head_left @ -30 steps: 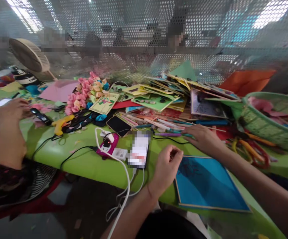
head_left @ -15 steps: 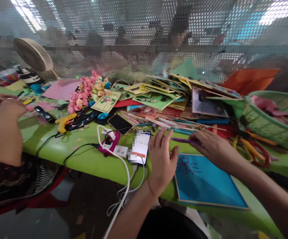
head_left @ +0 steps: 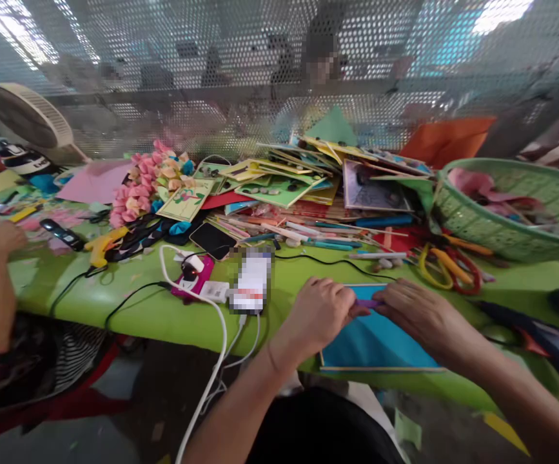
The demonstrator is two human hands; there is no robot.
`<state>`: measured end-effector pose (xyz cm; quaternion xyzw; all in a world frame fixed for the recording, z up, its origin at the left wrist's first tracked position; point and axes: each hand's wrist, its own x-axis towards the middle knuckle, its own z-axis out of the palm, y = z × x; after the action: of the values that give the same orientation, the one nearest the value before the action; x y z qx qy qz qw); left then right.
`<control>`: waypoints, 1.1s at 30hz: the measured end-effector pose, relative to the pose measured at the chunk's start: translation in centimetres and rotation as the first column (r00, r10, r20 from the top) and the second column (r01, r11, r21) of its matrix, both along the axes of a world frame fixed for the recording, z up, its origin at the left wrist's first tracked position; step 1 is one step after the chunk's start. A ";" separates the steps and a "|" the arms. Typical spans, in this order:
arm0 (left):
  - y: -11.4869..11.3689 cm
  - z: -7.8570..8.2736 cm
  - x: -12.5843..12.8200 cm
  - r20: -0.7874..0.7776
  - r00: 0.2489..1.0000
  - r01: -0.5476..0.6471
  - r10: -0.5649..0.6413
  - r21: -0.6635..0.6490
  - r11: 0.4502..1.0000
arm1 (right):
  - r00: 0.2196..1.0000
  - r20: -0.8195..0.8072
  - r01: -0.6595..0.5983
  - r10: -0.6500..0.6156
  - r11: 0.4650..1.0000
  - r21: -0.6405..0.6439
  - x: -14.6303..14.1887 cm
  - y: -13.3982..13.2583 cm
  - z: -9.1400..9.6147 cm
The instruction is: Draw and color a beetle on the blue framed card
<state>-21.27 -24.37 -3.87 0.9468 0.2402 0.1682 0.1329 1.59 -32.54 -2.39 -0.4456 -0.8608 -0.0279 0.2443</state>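
In the head view, the slim purple pen (head_left: 368,303) was held above the flat blue pale-edged panel (head_left: 376,345) at the green bench's (head_left: 138,320) near edge, seemingly not yet put to it; uncapping could not be told. Left hand (head_left: 322,310) and right hand (head_left: 413,312) faced each other, backs upward, fingers pinching its ends.

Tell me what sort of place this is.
Likely a craft workshop or similar making space: the green table holds a heap of decorated cards, what looks like a yellow glue gun, and bright-handled scissors.
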 end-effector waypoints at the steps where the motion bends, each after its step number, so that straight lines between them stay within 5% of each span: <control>1: -0.2 0.0 0.2 -0.003 1.000 0.012 -0.012 0.008 1.000 | 1.000 -0.007 -0.018 0.018 1.000 -0.002 0.1 -0.3 0.1; 6: -0.4 -0.1 -0.5 0.020 1.000 0.009 -0.009 0.028 1.000 | 0.998 -0.044 0.045 -0.049 0.996 -0.080 3.2 -1.7 0.2; 10: 1.0 0.2 -3.2 0.053 0.969 -0.242 0.240 0.037 0.970 | 0.937 -0.135 0.329 -0.321 0.944 0.037 8.4 -2.5 0.6; 12: 1.9 0.5 -3.3 0.056 0.946 -0.321 0.318 0.045 0.946 | 0.895 -0.203 0.394 -0.397 0.917 -0.053 9.6 -2.4 0.7; 16: 4.4 1.1 -0.9 0.032 0.910 -0.414 0.413 0.065 0.908 | 0.853 -0.240 0.394 -0.463 0.874 -0.286 8.1 -1.2 0.2; 22: 7.1 0.6 1.0 0.006 0.828 -0.559 0.560 0.078 0.825 | 0.850 -0.221 0.409 -0.478 0.864 -0.293 5.8 0.5 -1.7; 33: 2.7 -0.2 -1.5 -0.036 0.885 -0.466 0.465 -0.052 0.883 | 0.928 -0.012 0.365 -0.371 0.917 -0.160 6.1 2.9 -6.4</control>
<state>-22.77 -21.71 -4.11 0.8590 0.4666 0.1775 0.1138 7.71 -29.66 -8.81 -0.6176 -0.7558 0.0031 0.2175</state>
